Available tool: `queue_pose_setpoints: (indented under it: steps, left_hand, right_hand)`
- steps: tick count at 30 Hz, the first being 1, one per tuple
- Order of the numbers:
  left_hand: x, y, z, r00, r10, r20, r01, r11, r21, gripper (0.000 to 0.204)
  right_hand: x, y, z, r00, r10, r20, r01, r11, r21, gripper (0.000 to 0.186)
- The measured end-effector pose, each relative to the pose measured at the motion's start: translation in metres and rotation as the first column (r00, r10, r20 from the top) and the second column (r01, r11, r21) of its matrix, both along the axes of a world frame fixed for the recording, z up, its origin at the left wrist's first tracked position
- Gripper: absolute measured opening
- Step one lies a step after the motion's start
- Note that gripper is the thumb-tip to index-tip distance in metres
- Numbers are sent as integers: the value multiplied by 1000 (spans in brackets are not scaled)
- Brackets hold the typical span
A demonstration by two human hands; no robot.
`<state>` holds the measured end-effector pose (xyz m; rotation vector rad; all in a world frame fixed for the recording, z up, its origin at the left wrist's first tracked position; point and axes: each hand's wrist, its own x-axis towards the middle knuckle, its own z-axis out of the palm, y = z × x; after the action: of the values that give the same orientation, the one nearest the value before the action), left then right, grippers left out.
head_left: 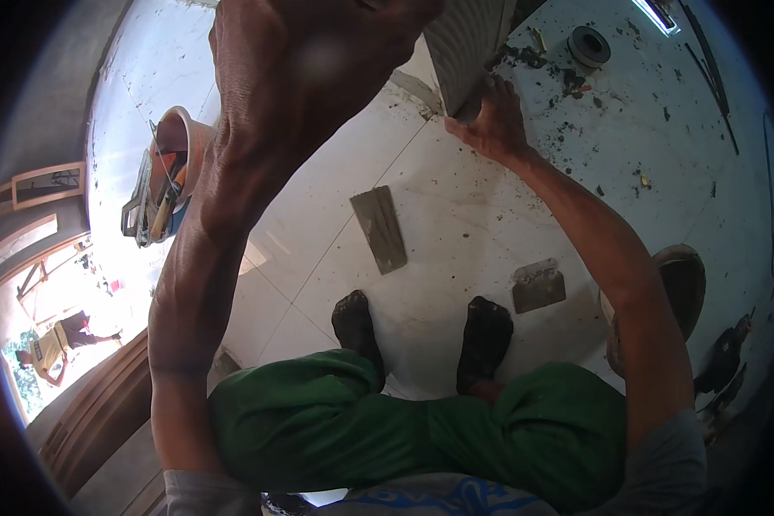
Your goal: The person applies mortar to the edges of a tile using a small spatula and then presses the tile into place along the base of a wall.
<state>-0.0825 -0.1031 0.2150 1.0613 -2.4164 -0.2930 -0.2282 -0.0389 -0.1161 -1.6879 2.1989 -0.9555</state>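
Two hands (310,56) extend, the right (499,126) touching one ridged panel (466,52).

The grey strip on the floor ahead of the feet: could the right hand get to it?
Probably yes: nothing bulky shows between the right hand and the strip, though that hand is at the lower corner of the ridged panel.

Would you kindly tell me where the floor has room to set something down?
Mostly bare floor, lightly specked, lies between the grey strip and the grey plate. Crowded: beyond the right hand, where debris lies near the dark roll.
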Motion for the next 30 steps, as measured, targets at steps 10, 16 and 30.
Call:
queue_pose_setpoints:
  steps: [10, 16, 30]
  left_hand:
    - [3, -2, 15, 997, -72, -41, 79, 977, 200, 26]
    - [-7, 4, -1, 998, -19, 52, 22, 997, -71, 32]
    - [3, -8, -7, 998, 46, 46, -53, 983, 174, 40]
  right_hand:
    - [-3, -3, 1, 989, 58, 135, -42, 992, -119, 90]
    - [-14, -3, -2, 978, 45, 202, -32, 997, -67, 91]
    - [-13, 0, -2, 979, 6, 204, 20, 992, -121, 86]
